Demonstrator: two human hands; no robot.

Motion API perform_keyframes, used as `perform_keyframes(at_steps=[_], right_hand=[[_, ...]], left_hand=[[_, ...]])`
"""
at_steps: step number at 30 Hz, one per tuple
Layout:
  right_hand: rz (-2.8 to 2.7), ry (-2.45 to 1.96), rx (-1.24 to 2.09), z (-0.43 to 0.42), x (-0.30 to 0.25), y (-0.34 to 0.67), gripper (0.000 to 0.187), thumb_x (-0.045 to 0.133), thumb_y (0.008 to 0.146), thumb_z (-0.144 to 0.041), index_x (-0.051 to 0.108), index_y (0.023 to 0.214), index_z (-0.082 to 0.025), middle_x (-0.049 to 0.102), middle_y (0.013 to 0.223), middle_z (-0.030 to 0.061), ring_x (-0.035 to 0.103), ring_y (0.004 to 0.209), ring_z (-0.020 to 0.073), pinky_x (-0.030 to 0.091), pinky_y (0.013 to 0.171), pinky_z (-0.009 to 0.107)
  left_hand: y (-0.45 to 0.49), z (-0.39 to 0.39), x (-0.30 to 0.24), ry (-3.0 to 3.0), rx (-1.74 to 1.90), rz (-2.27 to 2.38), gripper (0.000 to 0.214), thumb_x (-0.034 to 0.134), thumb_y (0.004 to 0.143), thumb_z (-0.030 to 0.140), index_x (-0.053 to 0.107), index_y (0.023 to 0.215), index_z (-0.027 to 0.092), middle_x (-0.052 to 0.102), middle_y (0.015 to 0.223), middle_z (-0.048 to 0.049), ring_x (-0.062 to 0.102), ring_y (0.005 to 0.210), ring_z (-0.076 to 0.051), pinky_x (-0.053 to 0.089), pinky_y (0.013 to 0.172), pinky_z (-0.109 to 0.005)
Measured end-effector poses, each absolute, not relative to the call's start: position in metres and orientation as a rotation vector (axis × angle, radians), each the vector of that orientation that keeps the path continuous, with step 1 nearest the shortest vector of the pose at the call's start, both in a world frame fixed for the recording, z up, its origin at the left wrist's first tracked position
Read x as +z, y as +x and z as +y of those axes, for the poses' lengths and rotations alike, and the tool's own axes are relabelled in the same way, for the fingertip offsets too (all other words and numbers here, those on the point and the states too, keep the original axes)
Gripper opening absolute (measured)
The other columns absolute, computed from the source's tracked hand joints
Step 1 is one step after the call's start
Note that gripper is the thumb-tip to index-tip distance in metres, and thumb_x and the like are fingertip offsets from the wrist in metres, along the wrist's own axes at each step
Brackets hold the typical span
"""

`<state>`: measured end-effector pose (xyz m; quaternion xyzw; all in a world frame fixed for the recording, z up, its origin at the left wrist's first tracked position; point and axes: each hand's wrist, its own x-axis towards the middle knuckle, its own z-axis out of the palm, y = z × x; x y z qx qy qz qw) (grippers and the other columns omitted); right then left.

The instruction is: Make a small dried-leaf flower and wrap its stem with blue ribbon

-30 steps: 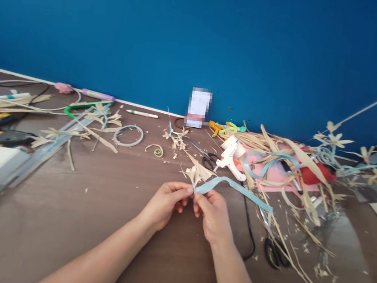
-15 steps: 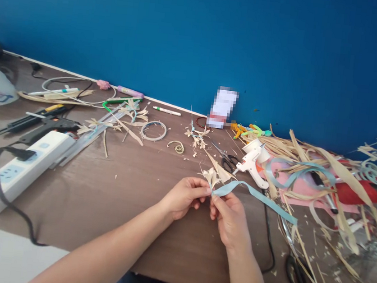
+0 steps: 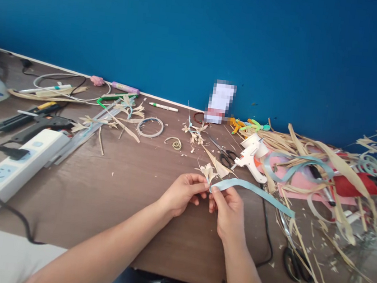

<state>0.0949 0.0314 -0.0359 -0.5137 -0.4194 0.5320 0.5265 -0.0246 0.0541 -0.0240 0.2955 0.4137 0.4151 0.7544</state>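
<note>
Low over the table's front half, my left hand (image 3: 185, 194) pinches the stem of a small pale husk flower (image 3: 207, 172), its petals pointing up and away from me. My right hand (image 3: 229, 208) pinches a light blue ribbon (image 3: 254, 190) close against that stem. From the fingertips the ribbon arches right, and its cut end hangs over the table. Both hands are closed, thumbs and forefingers nearly touching. The exact spot where ribbon meets stem is partly covered by the fingers. Just beyond lies a loose piece of dry husk (image 3: 218, 162).
Right of my hands are a white glue gun (image 3: 250, 160), black-handled scissors (image 3: 293, 262) and heaped husk strips (image 3: 335, 165). To the left lie a power strip (image 3: 18, 172), a dark glue gun (image 3: 45, 125) and finished flowers (image 3: 131, 107). A blue wall (image 3: 153, 28) rises behind.
The camera view has shifted slightly, moving everything a little left and up. The ribbon's arch looks flatter and smoother. Both hands keep their pinch on flower and ribbon.
</note>
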Motion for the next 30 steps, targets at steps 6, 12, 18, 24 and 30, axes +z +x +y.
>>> perform_keyframes(at_steps=[6,12,18,24,30], right_hand=[[-1.176,-1.300,1.156,0.027,-0.036,0.095,0.016,0.053,0.080,-0.031,0.052,0.071,-0.018,0.050,0.054,-0.0041,0.042,0.044,0.0080,0.034,0.040,0.020],[-1.389,-1.362,0.953,0.024,-0.036,0.096,0.012,0.051,0.082,-0.027,0.053,0.072,-0.020,0.055,0.060,-0.0010,0.049,0.052,0.0119,0.041,0.051,0.024],[-1.629,-1.334,0.621,0.023,-0.032,0.095,0.010,0.050,0.081,-0.021,0.058,0.074,-0.021,0.061,0.069,0.0039,0.054,0.063,0.0176,0.042,0.059,0.029],[-1.794,-1.356,0.434,0.021,-0.024,0.093,0.010,0.049,0.080,-0.020,0.059,0.078,-0.021,0.060,0.067,0.0041,0.053,0.060,0.0174,0.041,0.057,0.029],[-1.726,-1.431,0.405,0.023,-0.030,0.093,0.014,0.056,0.074,-0.022,0.052,0.061,-0.021,0.050,0.052,-0.0011,0.047,0.048,0.0137,0.038,0.049,0.027]], left_hand=[[-0.024,0.054,-0.025,0.627,0.864,0.879,0.025,0.069,0.058,0.032,0.054,0.062,0.013,0.053,0.051,0.0019,0.048,0.046,-0.006,0.039,0.040,-0.014],[-0.023,0.053,-0.027,0.639,0.893,0.893,0.024,0.068,0.059,0.032,0.054,0.064,0.012,0.053,0.053,0.0019,0.048,0.047,-0.006,0.040,0.039,-0.013],[-0.030,0.055,-0.025,0.568,0.899,0.890,0.021,0.070,0.056,0.026,0.055,0.063,0.013,0.057,0.053,0.0012,0.052,0.047,-0.006,0.040,0.040,-0.013],[-0.041,0.061,-0.021,0.498,0.802,0.894,0.016,0.071,0.052,0.018,0.058,0.057,0.012,0.061,0.049,-0.0011,0.055,0.044,-0.007,0.044,0.044,-0.014],[-0.041,0.060,-0.020,0.523,0.799,0.930,0.017,0.073,0.052,0.019,0.059,0.057,0.012,0.061,0.048,-0.0004,0.055,0.043,-0.006,0.045,0.045,-0.015]])
